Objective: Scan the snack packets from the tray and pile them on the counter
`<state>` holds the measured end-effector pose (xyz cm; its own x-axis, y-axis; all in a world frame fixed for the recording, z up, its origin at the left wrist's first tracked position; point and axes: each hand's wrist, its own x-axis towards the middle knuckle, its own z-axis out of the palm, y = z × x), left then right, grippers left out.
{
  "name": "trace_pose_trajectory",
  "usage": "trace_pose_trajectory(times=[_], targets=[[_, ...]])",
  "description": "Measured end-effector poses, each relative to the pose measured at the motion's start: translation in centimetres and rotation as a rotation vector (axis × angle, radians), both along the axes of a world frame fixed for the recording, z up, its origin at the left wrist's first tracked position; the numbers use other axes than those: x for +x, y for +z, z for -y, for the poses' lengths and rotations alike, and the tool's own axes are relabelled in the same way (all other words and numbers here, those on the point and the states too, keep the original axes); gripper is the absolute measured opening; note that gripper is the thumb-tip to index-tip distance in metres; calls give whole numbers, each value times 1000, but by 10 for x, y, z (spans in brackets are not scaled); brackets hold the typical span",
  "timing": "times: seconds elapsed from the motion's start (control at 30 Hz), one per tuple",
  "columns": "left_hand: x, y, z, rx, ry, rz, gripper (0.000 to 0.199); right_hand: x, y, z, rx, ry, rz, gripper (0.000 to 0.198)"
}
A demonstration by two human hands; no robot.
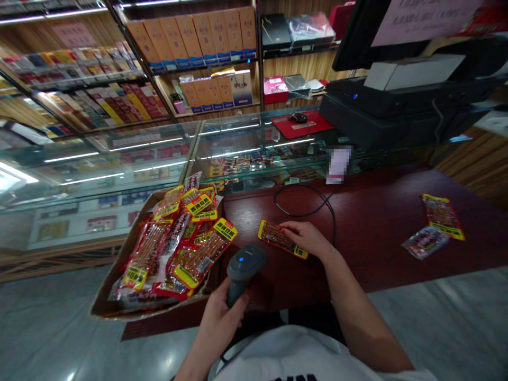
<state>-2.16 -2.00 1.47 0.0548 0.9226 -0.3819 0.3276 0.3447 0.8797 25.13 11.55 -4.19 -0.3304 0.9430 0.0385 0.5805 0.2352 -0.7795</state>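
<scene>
My left hand (221, 317) is wrapped round the handle of a dark grey barcode scanner (246, 260) with a small blue light on its head. The scanner's head is beside a flat snack packet (273, 234) with yellow ends and brown strips inside. Fingers of my right hand (306, 238) grip this packet at its right part, close to the brown counter top. To the left stands an open cardboard box (103, 296), heaped with similar packets (206, 254) in red, yellow and silver. My thumb's tip is partly hidden by the scanner.
Two packets, one yellow-edged (442, 216) and one silver (426, 242), lie on the right of the wooden counter (377, 238). A black cable (296, 214) loops behind my right hand. Beyond are a glass display case (159, 153), a mouse on a red mat (286, 127) and a till (357, 111).
</scene>
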Motion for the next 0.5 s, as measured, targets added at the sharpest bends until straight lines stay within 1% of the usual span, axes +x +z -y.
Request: trace_pose_trajectory(times=[0.13,0.33,0.43,0.5], targets=[[2,1,-1,-12,26,18,33,0,-2,0,-17,-20,-12,30],[-1,-2,0,-17,22,33,36,2,0,2,-45,-34,-78,27],[-2,-4,3,-27,33,50,31,-2,6,4,-56,-71,-141,27],[-2,-6,5,-31,38,64,26,-8,14,2,-48,-111,-209,31]])
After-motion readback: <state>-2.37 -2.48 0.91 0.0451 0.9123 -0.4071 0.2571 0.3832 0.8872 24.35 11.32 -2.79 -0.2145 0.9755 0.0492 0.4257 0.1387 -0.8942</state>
